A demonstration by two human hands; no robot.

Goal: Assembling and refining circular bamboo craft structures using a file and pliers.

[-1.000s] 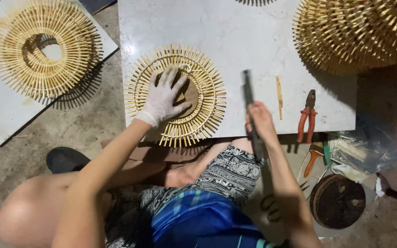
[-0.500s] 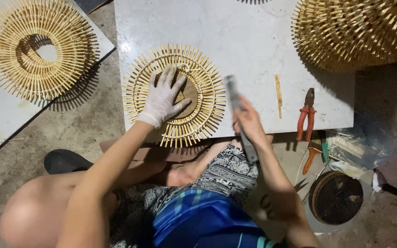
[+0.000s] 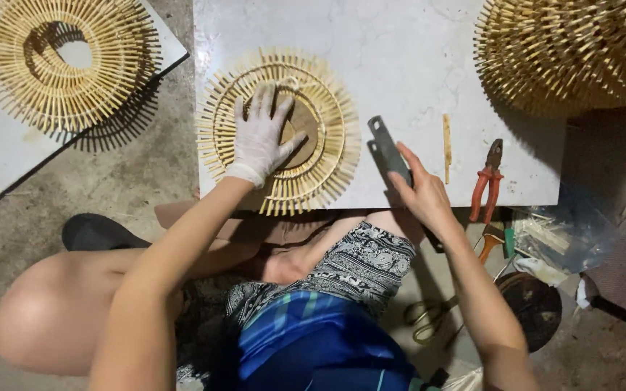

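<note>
Beside the white marbled slab [image 3: 414, 65] you are wearing a white glove [image 3: 259, 137], pressing pale yellow bamboo rings [image 3: 278, 130]; red-handled pliers [image 3: 485, 185] are lying there.

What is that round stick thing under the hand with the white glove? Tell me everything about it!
The round stick piece is a flat wheel of thin, pale sticks that look like bamboo, fanning out like sun rays. Curved strips run in rings across them, and the middle is an open hole showing something brown. It lies flat near the front edge of the white slab, some tips poking over the edge. The gloved left hand presses down on its middle with fingers spread.
</note>
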